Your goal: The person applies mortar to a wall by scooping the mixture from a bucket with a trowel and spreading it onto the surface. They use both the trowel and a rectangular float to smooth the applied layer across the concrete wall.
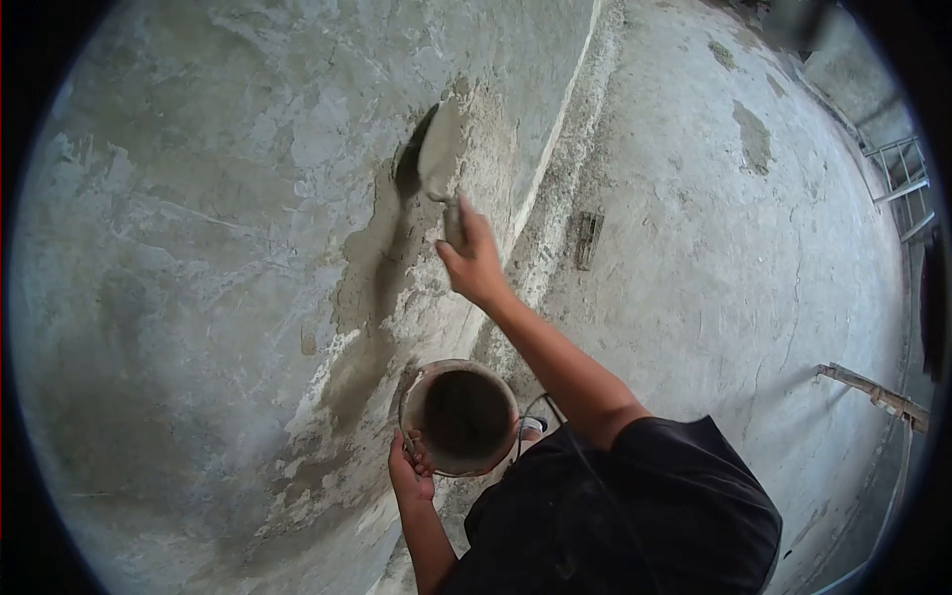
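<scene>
Gripping the trowel (437,149) handle, the right hand (474,260) presses its blade against the wall (178,248). The left hand (410,474) clasps the bucket (461,416) rim, near the body.

Concrete floor (714,248) with wooden float (589,240)

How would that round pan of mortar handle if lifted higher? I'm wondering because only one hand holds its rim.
The pan looks dark with mortar, so probably heavy for its size. Gripped at one edge by the left hand, it may tip away. Its crusted rim likely gives decent grip.
</scene>
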Demonstrator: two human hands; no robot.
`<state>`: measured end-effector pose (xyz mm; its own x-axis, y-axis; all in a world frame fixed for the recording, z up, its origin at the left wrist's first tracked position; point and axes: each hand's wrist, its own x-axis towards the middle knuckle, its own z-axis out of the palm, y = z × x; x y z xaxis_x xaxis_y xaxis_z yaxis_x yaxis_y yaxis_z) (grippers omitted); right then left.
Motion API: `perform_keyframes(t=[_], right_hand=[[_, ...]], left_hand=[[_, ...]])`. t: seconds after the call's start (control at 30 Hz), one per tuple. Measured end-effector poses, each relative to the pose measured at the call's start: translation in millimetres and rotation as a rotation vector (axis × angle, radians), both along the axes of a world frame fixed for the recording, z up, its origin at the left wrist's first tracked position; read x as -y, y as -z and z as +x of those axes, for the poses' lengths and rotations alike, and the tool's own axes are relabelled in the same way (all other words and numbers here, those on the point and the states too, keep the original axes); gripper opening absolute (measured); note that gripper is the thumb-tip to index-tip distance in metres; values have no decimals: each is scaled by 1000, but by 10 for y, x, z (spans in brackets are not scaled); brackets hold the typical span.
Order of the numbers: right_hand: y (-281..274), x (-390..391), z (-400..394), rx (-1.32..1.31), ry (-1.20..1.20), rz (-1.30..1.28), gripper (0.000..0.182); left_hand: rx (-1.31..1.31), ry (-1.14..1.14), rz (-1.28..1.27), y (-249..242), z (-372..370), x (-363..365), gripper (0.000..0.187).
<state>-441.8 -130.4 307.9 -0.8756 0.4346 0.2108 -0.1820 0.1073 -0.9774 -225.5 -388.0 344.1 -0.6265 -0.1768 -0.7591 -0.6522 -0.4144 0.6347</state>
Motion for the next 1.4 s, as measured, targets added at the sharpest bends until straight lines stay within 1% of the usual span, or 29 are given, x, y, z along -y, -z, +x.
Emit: perform_keyframes(t=[0.03, 0.07, 0.13, 0.2, 0.27, 0.33, 0.4, 0.47, 0.53, 0.57, 0.6, 0.63, 0.67, 0.7, 0.77, 0.83, 0.87, 0.9, 0.97, 1.0, 1.07, 1.13, 1.2, 1.27, 1.3, 1.33, 1.37, 1.4], right_hand=[[14, 129, -130, 39, -53, -122, 79], [-130, 257, -104, 65, 40, -33, 80], [-111, 441, 28, 39, 13, -7, 79], [-36, 469, 380, 54, -97, 85, 78], [144, 357, 743, 189, -215, 139, 79], [392, 114, 1055, 279, -267, 311, 79], [687, -247, 1310, 183, -343, 491, 78], [666, -704, 1542, 303, -465, 414, 77], [610, -1229, 1671, 160, -698, 408, 73], [254, -1352, 1673, 502, -787, 256, 70], [-104, -1473, 1655, 854, -869, 103, 67], [-244, -1532, 1630, 841, -962, 231, 63], [-268, -1548, 1621, 806, -1044, 367, 59], [-186, -1504, 1623, 829, -1061, 349, 59], [-63, -1314, 1564, 566, -1217, 561, 49], [106, -906, 1491, 480, -1238, 760, 37], [532, -665, 1543, 532, -1190, 823, 30], [345, -448, 1451, 506, -1208, 986, 29], [514, -110, 1459, 576, -1085, 918, 27], [507, -8, 1427, 579, -1081, 917, 27], [488, 137, 1427, 592, -1063, 878, 18], [480, 209, 1415, 649, -1092, 842, 19], [466, 227, 1435, 703, -1136, 794, 20], [461, 182, 1433, 701, -1273, 848, 22], [492, 145, 1444, 702, -1273, 848, 22], [537, 83, 1468, 737, -1247, 774, 20], [574, 6, 1487, 770, -1219, 699, 23], [583, -110, 1463, 770, -1214, 694, 23]], left_hand=[[-2, 6, -5, -8, -3, -10, 34], [2, -7, -2, -7, -5, -25, 34], [8, -16, 3, -14, -6, -55, 34], [-9, -23, 14, -5, -32, -97, 33], [6, -13, 21, 7, -84, -132, 32], [21, -6, 30, 35, -165, -187, 31], [-6, 72, 20, 64, -219, -239, 30], [-18, 115, 61, 116, -273, -251, 31], [-47, 186, 22, 200, -293, -216, 34], [-27, 176, -56, 147, -333, -286, 36], [-63, 198, -56, 80, -340, -312, 39], [-33, 205, -63, 10, -385, -357, 41], [-21, 220, -63, -62, -421, -389, 44], [10, 214, -66, -113, -430, -398, 44], [-31, 273, -41, -189, -487, -420, 46], [-34, 294, -40, -226, -500, -440, 45], [-50, 313, -44, -250, -511, -459, 44], [-46, 328, -63, -284, -517, -506, 43], [-62, 336, -74, -304, -523, -557, 42], [-83, 345, -81, -308, -540, -580, 41], [-77, 353, -64, -353, -554, -615, 40], [-85, 351, -42, -372, -599, -666, 39], [-98, 405, -32, -391, -604, -689, 43], [-99, 381, -32, -412, -615, -751, 40], [-109, 365, -33, -407, -630, -783, 37], [-109, 368, -33, -398, -636, -801, 37], [-116, 378, -10, -389, -640, -813, 37], [-123, 387, 12, -382, -645, -819, 36]])
